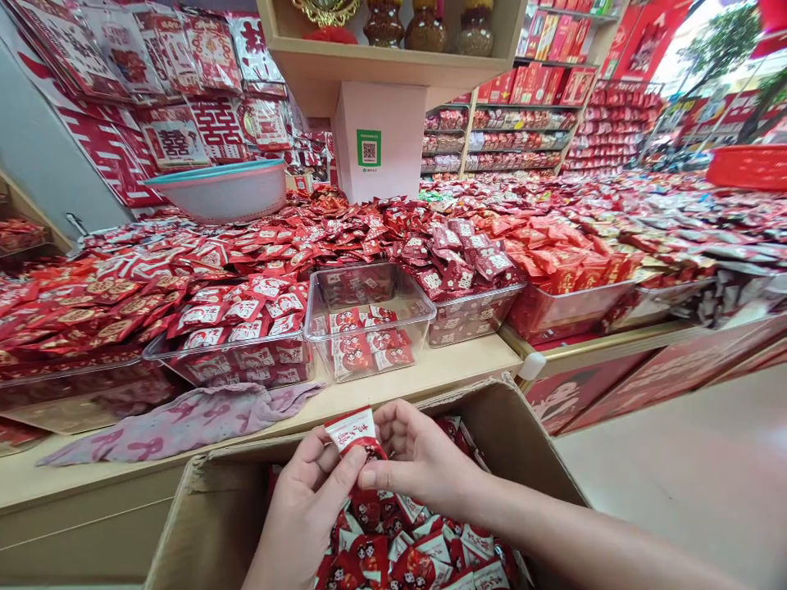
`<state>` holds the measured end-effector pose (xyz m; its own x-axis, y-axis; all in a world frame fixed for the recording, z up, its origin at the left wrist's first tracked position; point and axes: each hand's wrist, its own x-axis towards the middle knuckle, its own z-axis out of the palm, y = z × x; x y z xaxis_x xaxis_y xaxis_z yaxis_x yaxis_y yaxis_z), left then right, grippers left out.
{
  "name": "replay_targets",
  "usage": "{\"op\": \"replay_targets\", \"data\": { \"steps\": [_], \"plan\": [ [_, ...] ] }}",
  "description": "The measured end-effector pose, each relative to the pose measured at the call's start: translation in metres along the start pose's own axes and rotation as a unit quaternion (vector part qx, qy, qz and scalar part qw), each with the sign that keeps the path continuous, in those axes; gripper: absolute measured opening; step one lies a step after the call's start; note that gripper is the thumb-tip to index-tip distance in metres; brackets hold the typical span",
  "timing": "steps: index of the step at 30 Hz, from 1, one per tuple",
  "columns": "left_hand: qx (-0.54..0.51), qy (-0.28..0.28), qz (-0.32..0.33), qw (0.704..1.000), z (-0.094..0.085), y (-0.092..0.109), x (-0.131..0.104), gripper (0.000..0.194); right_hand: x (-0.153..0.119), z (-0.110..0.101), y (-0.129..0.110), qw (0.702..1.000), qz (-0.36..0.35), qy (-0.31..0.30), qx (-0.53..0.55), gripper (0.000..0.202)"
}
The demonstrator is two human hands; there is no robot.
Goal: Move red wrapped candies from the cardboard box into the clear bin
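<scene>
- Left hand [307, 500] and right hand [418, 459] together over an open cardboard box [209, 500], fingertips of both pinching one red-and-white candy packet [353, 433] held upright between them, just above the box's contents.
- Inside the box, beneath the hands: a heap of matching wrapped candies [406, 557].
- Just beyond the box, on the pale wooden counter edge [443, 365]: a crumpled pink cloth [184, 418] lying flat to the left.
- Directly ahead of the hands: a clear plastic bin [367, 315], partly filled with the same packets along its near side.
- Beside it, left and right: fuller clear bins [239, 344] piled with red sweets [461, 262].
- Farther back left: a pale basin with a teal rim [221, 190] resting on the mounds of packets.
- Centre rear: a pink pillar with a green QR sign [369, 148] under a wooden shelf [393, 61] carrying jars.
- Far right: red goods on long tables and racks [529, 123].
</scene>
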<state>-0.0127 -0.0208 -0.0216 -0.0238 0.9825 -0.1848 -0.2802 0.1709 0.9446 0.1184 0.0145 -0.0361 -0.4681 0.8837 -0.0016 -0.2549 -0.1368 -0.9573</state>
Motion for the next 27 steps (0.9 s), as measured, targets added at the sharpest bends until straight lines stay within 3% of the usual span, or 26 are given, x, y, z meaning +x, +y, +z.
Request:
{"op": "replay_targets", "data": {
  "steps": [4,8,10,13,15,18,21,27],
  "plan": [
    [0.009,0.043,0.019,0.999,0.000,0.003,-0.003,0.041,0.000,0.002,-0.002,1.000,0.015,0.010,0.018,0.035],
    [0.129,0.059,0.130,0.981,-0.019,0.016,0.003,0.031,0.014,-0.015,-0.048,0.990,-0.059,0.047,-0.120,0.021],
    [0.192,0.115,0.201,0.954,-0.033,0.022,0.011,0.028,0.034,-0.030,-0.081,0.959,-0.127,0.080,-0.240,0.019],
    [0.242,0.165,0.232,0.928,-0.054,0.025,0.027,0.027,0.081,-0.052,-0.120,0.866,-0.187,0.133,-0.443,0.017],
    [0.284,0.157,0.219,0.920,-0.065,0.023,0.035,0.027,0.114,-0.060,-0.131,0.796,-0.146,0.133,-0.572,0.017],
    [0.366,0.135,0.221,0.894,-0.075,0.018,0.039,0.026,0.154,-0.060,-0.126,0.734,0.049,0.032,-0.677,0.021],
    [0.436,0.112,0.241,0.860,-0.080,0.016,0.038,0.024,0.175,-0.054,-0.110,0.703,0.201,-0.063,-0.679,0.025],
    [0.495,0.084,0.266,0.823,-0.082,0.018,0.038,0.020,0.189,-0.059,-0.091,0.684,0.269,-0.123,-0.667,0.017]
  ]
}}
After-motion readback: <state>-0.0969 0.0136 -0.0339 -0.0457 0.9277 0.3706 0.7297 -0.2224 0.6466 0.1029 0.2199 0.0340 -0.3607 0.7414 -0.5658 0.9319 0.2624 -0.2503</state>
